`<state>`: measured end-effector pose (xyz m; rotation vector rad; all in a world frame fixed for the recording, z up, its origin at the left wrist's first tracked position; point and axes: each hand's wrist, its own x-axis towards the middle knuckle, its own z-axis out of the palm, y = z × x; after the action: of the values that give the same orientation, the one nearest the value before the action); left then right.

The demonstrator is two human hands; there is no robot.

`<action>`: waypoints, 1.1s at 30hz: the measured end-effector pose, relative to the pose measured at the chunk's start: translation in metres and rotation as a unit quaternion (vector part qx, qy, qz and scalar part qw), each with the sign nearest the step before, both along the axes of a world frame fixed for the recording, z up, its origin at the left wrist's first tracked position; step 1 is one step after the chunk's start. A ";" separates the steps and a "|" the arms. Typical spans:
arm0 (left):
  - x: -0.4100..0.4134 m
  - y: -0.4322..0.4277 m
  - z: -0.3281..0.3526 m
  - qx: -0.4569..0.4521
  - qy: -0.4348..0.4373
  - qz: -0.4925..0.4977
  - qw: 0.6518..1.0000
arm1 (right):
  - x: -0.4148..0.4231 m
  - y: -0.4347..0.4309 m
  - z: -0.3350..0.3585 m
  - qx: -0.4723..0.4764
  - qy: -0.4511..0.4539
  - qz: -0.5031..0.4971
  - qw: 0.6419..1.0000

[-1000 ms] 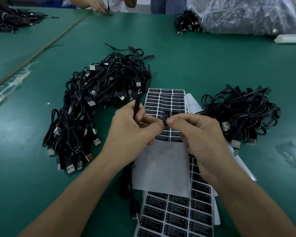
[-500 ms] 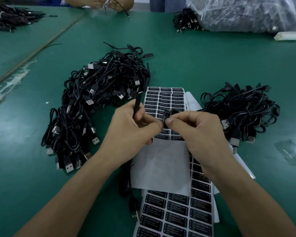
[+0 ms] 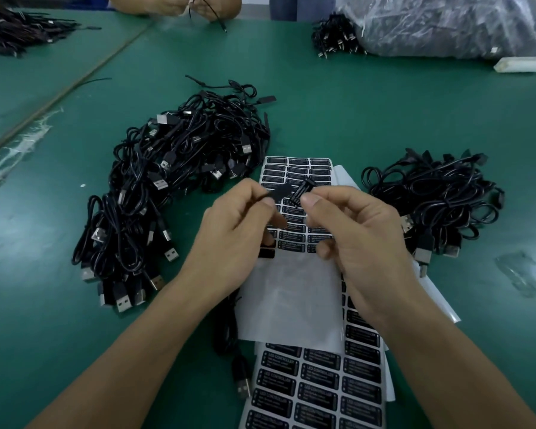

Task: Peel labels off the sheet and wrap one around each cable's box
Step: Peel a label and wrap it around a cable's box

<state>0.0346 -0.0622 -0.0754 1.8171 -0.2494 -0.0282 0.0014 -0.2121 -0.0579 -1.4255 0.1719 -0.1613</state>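
Note:
My left hand (image 3: 229, 230) pinches the black cable (image 3: 265, 198) just beside its small box (image 3: 280, 191), above the label sheet. My right hand (image 3: 350, 224) pinches a black label (image 3: 302, 190) that stands tilted at the right end of the box; whether the two touch I cannot tell. The top label sheet (image 3: 294, 171) lies under both hands, its near half bare white backing (image 3: 291, 298). A second sheet (image 3: 319, 388) of black labels lies closer to me. The held cable's USB plug (image 3: 242, 385) rests on the table near my left forearm.
A large heap of black USB cables (image 3: 167, 187) lies to the left, a smaller heap (image 3: 440, 199) to the right. At the far edge another person's hands (image 3: 180, 4) work on a cable. A plastic bag of cables (image 3: 446, 23) sits far right, more cables (image 3: 19, 29) far left.
Both hands have drawn slightly apart and rotated. The cable in my left hand now points sideways towards the right, and the label in my right hand stands free and tilted.

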 end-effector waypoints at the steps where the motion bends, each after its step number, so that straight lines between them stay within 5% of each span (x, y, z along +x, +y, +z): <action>1: 0.000 -0.001 0.000 0.005 -0.016 -0.008 1.000 | 0.000 0.000 0.000 0.004 -0.003 0.009 1.000; 21: 0.003 0.006 -0.003 0.096 -0.044 -0.061 0.993 | 0.004 -0.002 -0.006 0.011 -0.005 -0.003 1.000; 33: 0.005 0.004 -0.003 0.024 0.004 -0.072 0.997 | 0.004 -0.001 -0.009 0.013 0.014 -0.003 1.000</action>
<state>0.0393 -0.0585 -0.0789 1.8434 -0.3765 -0.1427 0.0056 -0.2132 -0.0673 -1.4012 0.2015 -0.1438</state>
